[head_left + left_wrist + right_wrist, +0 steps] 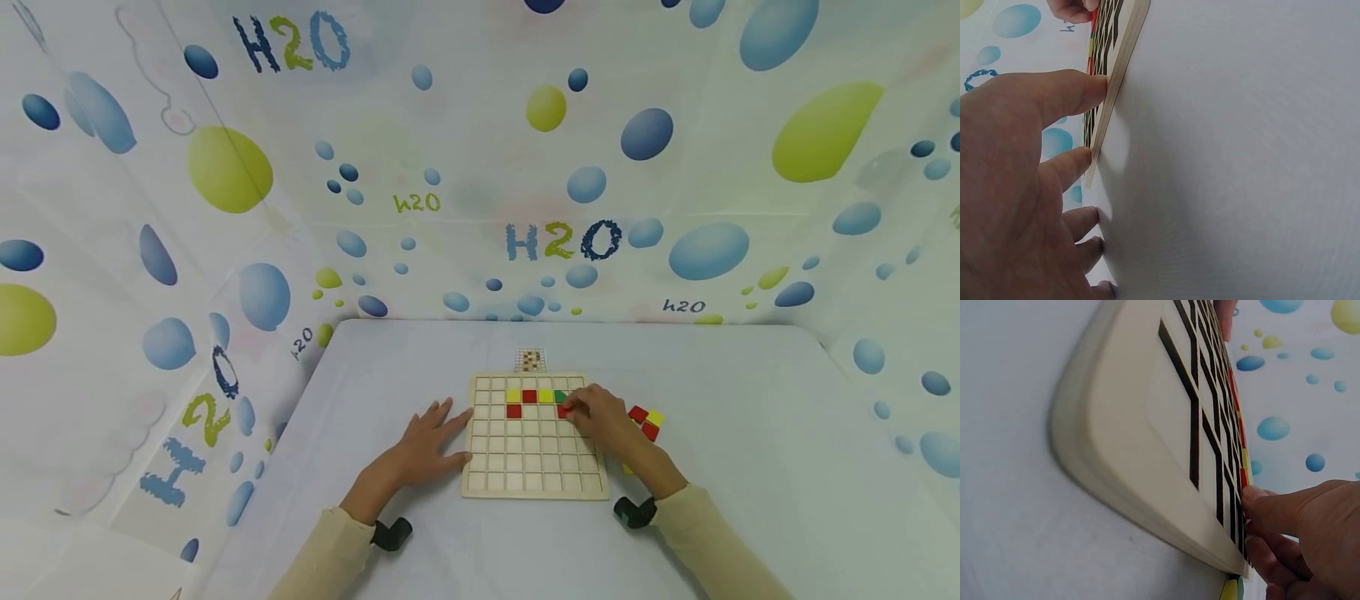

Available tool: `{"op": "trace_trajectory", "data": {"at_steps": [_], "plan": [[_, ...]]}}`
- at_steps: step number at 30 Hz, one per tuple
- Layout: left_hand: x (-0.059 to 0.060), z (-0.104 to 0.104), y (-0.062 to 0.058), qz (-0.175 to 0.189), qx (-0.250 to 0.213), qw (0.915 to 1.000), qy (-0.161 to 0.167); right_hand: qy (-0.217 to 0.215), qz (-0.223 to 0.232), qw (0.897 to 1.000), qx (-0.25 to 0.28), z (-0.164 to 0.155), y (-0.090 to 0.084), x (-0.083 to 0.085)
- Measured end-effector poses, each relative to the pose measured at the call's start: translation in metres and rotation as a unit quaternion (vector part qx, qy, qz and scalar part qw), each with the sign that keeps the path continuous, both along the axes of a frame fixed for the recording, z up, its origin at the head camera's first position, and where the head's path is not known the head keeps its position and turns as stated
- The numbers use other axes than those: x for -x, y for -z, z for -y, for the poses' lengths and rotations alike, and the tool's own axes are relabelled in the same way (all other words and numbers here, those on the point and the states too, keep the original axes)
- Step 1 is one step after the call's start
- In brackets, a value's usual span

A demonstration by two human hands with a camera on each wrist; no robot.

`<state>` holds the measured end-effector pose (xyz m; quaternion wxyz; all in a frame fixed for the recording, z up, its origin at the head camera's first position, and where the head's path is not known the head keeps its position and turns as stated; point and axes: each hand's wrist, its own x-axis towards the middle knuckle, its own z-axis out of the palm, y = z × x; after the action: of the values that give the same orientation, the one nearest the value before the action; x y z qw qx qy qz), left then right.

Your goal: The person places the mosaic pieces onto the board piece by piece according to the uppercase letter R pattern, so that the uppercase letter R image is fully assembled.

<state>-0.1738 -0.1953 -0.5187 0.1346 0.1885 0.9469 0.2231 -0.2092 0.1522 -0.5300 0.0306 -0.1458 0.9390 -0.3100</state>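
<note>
A square wooden grid board (534, 492) lies flat on the table. Several coloured square tiles sit in its upper cells: a yellow tile (513, 396), a red tile (529, 396), another yellow tile (546, 396), a green tile (560, 397) and a red tile (513, 411) below. At the right of the grid my right hand (600, 417) pinches a red tile (563, 412), partly covered by the fingertips. With fingers spread, my left hand (427, 446) touches the board's left edge with thumb and index finger; the left wrist view shows this thumb (1079, 94) against the rim.
Loose red and yellow tiles (650, 431) lie right of the board, partly behind my right forearm. A small printed pattern card (530, 360) is just beyond the board's far edge. White cloth (750, 417) covers the table, and a patterned curtain (480, 167) hangs behind.
</note>
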Motion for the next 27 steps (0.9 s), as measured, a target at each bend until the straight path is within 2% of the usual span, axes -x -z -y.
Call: {"op": "trace_trajectory", "data": {"at_steps": [7, 16, 24, 27], "plan": [[0.001, 0.0, -0.001, 0.005, 0.006, 1.0, -0.001, 0.003, 0.011, 1.0, 0.001, 0.002, 0.001, 0.002], [0.002, -0.001, 0.0, 0.013, 0.004, 0.9999, -0.004, 0.016, 0.019, 1.0, -0.013, 0.001, -0.006, -0.006], [0.001, 0.001, 0.004, 0.011, 0.002, 0.9999, 0.001, 0.061, -0.016, 0.997, -0.033, -0.028, -0.01, -0.007], [0.002, 0.001, 0.005, 0.008, 0.004, 1.0, -0.001, 0.082, -0.014, 0.996, -0.031, -0.042, -0.014, -0.005]]}}
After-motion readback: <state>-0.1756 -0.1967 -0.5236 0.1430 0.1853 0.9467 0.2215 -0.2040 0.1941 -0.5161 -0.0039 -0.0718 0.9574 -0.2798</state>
